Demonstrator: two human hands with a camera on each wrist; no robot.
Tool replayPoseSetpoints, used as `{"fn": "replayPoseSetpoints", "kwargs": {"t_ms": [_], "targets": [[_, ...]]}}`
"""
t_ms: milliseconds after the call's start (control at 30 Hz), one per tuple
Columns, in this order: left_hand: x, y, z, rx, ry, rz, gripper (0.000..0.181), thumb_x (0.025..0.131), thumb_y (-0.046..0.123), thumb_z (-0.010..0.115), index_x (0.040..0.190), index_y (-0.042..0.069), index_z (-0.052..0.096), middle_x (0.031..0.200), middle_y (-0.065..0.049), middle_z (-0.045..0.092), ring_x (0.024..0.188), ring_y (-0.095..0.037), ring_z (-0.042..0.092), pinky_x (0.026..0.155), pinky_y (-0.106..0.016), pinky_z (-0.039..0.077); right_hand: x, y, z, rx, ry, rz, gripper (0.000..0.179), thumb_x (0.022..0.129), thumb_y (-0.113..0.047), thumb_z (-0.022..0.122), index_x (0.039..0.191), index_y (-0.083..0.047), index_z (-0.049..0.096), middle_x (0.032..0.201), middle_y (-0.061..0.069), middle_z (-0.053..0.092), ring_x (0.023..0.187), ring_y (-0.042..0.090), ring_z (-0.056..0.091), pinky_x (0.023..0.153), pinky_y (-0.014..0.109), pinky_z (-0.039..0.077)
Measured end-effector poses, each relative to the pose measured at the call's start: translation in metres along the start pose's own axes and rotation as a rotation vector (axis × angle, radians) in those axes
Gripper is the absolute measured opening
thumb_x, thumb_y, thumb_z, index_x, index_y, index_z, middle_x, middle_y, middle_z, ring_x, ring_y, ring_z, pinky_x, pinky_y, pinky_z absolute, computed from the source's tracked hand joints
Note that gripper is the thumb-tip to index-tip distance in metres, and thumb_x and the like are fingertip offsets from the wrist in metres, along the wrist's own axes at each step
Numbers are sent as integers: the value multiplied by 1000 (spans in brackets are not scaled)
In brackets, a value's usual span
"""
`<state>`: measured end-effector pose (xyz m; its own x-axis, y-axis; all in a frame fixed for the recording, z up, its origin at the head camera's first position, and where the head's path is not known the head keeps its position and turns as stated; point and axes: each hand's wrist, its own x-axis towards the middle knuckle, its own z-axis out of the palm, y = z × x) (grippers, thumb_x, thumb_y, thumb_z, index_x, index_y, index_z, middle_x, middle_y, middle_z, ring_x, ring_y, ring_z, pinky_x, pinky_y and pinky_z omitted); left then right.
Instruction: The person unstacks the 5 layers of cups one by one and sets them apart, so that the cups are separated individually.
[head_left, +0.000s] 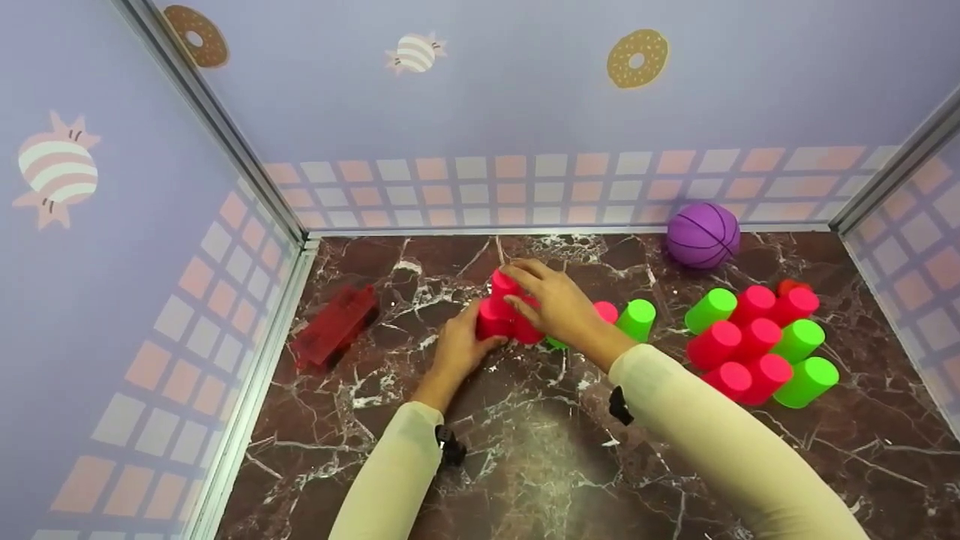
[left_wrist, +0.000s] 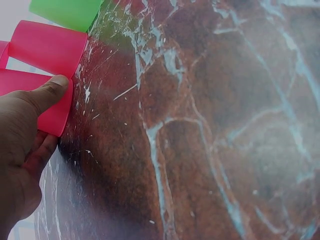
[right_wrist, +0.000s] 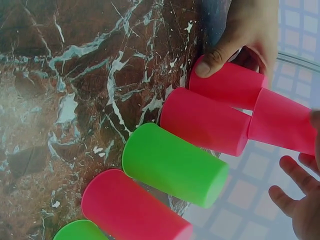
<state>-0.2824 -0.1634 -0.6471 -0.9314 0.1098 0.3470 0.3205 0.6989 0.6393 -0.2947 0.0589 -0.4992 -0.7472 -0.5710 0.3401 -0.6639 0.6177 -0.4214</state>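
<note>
Bridging two lower cups [right_wrist: 206,121], the top cup [right_wrist: 282,120] looks light, stiff and slick, best pinched near its upturned base, as the right hand [head_left: 561,301] does, while the left hand [head_left: 459,346] curls round one below.

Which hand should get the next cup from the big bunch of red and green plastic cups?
Probably the right hand, once it releases the upper tapered red plastic cup: it is nearer that big bunch. The left hand is farther away, holding a lower red plastic cup.
</note>
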Motion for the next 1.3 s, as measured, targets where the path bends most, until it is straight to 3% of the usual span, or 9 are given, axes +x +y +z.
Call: {"fn": "replayPoseSetpoints", "kwargs": {"t_ms": [233,467,833,1033,1133,1233,1300], "targets": [[4,-27,20,60,18,26,74,81,46,96,141,17,63,119,-14,83,106,-35,82,92,-51,65,0,1,2,43,24,1,49,106,-24,77,151,-10,64,144,16,68,117,39,77,103,55,63],[4,-32,25,90,12,20,76,79,44,98,141,19,64,119,-11,83,107,-33,82,91,-50,66,-1,0,6,51,3,36,53,104,-28,80,150,-9,61,147,17,65,123,43,74,108,56,62],[1,-2,7,22,10,-1,74,79,38,99,140,14,65,118,-17,82,106,-39,81,92,-57,64,-3,2,12,47,30,46,45,105,-26,78,142,-8,60,139,15,67,115,43,77,103,56,64],[0,31,-14,44,-23,-43,70,81,25,98,141,10,65,124,-22,81,113,-43,79,100,-58,63,-15,5,7,51,63,5,45,105,-25,78,143,-7,62,139,15,68,112,40,77,100,52,66],[2,5,1,78,-22,-35,72,84,41,95,144,16,64,124,-17,82,113,-39,81,99,-55,64,-26,10,1,61,91,-38,45,104,-23,79,142,-6,63,138,15,69,106,37,77,95,48,67],[3,-21,15,94,-4,-11,77,82,56,91,143,20,62,120,-15,83,107,-37,82,92,-54,65,-40,16,-8,40,106,-59,46,102,-23,81,142,-7,63,137,15,70,108,35,76,98,53,65],[3,-23,16,91,5,-2,77,81,58,91,141,20,62,118,-15,83,104,-37,82,90,-54,65,-52,20,-16,24,111,-60,48,101,-22,83,142,-7,64,137,14,70,112,35,75,103,57,62]]}}
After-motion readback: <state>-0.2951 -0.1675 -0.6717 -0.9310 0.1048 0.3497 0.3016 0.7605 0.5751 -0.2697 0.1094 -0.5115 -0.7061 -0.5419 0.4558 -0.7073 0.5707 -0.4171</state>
